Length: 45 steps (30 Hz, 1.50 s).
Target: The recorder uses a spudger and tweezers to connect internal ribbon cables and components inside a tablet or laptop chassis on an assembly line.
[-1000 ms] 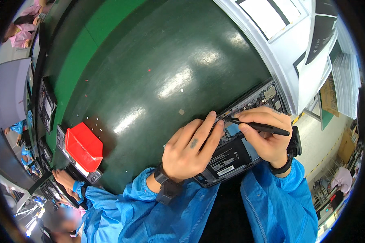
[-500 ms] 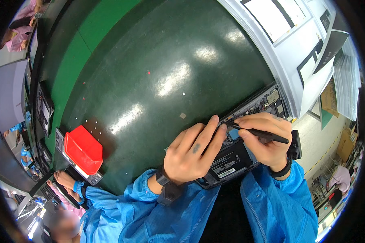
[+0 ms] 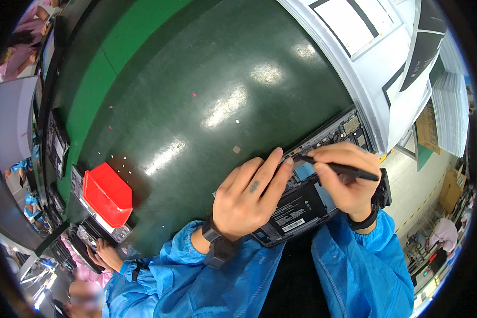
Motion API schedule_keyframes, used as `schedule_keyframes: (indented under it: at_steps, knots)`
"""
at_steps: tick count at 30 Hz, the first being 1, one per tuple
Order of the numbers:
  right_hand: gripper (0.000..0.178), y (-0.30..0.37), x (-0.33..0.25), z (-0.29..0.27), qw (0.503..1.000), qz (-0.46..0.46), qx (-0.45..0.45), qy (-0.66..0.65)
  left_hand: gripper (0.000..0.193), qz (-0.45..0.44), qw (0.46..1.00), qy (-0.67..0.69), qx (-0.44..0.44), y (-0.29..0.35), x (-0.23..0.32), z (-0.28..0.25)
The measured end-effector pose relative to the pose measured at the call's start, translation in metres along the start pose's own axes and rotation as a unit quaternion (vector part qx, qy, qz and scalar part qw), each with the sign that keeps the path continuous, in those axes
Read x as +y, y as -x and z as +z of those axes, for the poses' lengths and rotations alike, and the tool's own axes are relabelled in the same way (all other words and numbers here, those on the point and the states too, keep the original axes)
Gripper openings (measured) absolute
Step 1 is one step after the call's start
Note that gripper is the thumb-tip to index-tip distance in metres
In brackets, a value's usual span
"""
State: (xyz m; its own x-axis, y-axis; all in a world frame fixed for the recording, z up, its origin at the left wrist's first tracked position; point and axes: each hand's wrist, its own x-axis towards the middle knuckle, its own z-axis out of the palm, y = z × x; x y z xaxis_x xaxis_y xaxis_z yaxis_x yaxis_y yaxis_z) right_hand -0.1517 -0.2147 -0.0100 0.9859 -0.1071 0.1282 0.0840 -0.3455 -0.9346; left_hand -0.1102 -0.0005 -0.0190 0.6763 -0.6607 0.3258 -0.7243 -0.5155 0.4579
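Observation:
An opened laptop base [image 3: 323,199] lies at a slant at the table's near edge, its circuit board and black battery [image 3: 298,210] exposed. Over its left part, my left hand [image 3: 252,199] is open, palm down, fingers stretched out, two fingertips at the board near the far edge. My right hand [image 3: 350,177] is closed round a slim black pen-shaped tool [image 3: 352,171]. Its thin end points down to the board beside my left fingertips; what it touches there is too small to make out. Part of the board is hidden under both hands.
A red bin [image 3: 108,194] rests on another laptop base [image 3: 79,183] at the left. Small white bits lie near it. A co-worker's hand [image 3: 108,255] is at the lower left. White trays with sheets [image 3: 350,26] border the table at the right.
My right hand and the black tool's tip have shifted slightly; my left hand stays almost in place. The co-worker's hands at the lower left have moved right and down.

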Motion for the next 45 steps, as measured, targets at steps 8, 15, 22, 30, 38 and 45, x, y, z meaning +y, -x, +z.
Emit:
schedule_keyframes:
  at_steps: [8, 15, 22, 30, 38, 45]
  knots:
    - [0.013, -0.001, 0.003, 0.008, 0.999, 0.029, 0.020, -0.027, 0.034, -0.029, 0.999, 0.018, -0.014, 0.000, 0.003, -0.006]
    - [0.016, 0.000, -0.003, 0.000, 0.978, 0.129, 0.081, -0.142, 0.034, -0.239, 0.959, -0.084, 0.124, 0.067, -0.019, -0.048]
    - [0.014, -0.007, -0.008, -0.003, 0.991, 0.086, 0.033, -0.094, 0.049, -0.287, 0.949, 0.125, 0.035, 0.118, 0.039, -0.018]
    - [0.022, -0.022, -0.019, -0.028, 0.915, 0.169, -0.029, -0.364, 0.071, -0.442, 0.705, 0.504, 0.232, 0.077, 0.027, -0.015]
    - [0.030, -0.022, -0.014, -0.070, 0.924, 0.097, 0.069, -0.362, 0.036, -0.342, 0.759, 0.434, 0.343, 0.012, -0.079, -0.134]
    - [0.034, 0.002, -0.029, -0.073, 0.959, 0.023, 0.030, -0.281, 0.035, -0.403, 0.761, 0.343, 0.374, 0.007, -0.327, -0.203]
